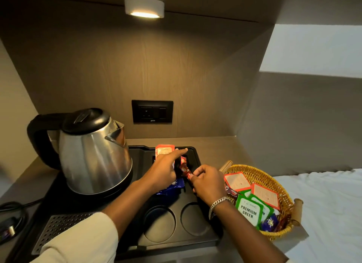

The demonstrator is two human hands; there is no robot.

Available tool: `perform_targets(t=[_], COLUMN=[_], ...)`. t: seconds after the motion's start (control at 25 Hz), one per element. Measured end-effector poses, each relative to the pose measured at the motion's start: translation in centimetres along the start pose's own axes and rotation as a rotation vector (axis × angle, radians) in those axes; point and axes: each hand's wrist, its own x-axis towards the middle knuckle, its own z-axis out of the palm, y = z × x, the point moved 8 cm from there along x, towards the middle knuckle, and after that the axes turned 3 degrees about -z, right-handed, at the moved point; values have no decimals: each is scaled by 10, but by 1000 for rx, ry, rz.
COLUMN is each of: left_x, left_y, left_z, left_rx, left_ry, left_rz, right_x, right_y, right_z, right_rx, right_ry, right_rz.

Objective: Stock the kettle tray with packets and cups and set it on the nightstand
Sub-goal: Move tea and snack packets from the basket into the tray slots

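A black kettle tray [197, 235] lies on the counter with a steel kettle [94, 155] on its left half and two round cup wells, both empty, at its front. My right hand [207, 182] pinches a red stick sachet [185, 169] over the tray's packet slot. My left hand [164, 168] reaches over the same slot, index finger stretched out against an upright orange-edged packet [164, 150]. Blue packets [172, 188] lie under my left wrist. No cups are in view.
A wicker basket [272, 182] right of the tray holds green tea packets [248, 211], orange-edged packets and blue sachets. A black wall socket [152, 111] sits behind the tray. A black cable [11, 217] lies at the left. White bedding [323, 204] lies at the right.
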Motion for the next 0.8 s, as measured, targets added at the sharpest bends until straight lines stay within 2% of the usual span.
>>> perform_targets(t=[0.16, 0.28, 0.48, 0.64, 0.72, 0.8], left_x=[-57, -95, -157, -204, -213, -212], left_y=[4, -5, -21, -59, -90, -133], left_z=[-36, -57, -105, -160, -183, -191], left_rx=[-100, -71, 20, 85, 143, 49], left_ry=[179, 196, 268, 444, 554, 565], left_rz=[73, 67, 40, -86, -199, -376], right_x=[-3, -1, -37, -78, -91, -105], right_y=[4, 0, -1, 3, 13, 22], right_z=[3, 0, -22, -25, -27, -25], right_rx=[-31, -162, -163, -205, -193, -165], right_ry=[60, 46, 119, 135, 126, 111], right_rz=[-38, -94, -215, -205, -107, 13])
